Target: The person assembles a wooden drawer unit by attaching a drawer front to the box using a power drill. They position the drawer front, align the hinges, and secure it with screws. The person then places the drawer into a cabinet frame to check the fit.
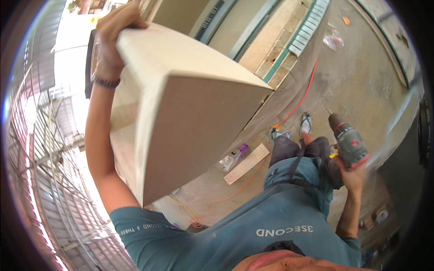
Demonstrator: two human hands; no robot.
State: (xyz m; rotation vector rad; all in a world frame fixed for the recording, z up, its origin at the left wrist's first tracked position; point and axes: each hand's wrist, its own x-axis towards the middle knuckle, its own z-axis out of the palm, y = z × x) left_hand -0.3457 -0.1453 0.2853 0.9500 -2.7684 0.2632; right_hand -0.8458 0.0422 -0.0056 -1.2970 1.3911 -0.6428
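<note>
My left hand is raised, its fingers curled over the far top corner of a large pale box-shaped cabinet. The cabinet stands at my left side, and its broad flat panel faces me. A dark band circles my left wrist. Down at my right side, my right hand grips a cordless drill by its handle. The drill is grey and black with red parts, and a thin bit sticks out of its chuck, pointing away from me. The bit touches nothing.
A flat wooden strip and a bottle with a purple part lie on the floor by the cabinet. A red-orange cord runs past my feet. Crumpled clear plastic lies farther off. Metal bars stand along the left.
</note>
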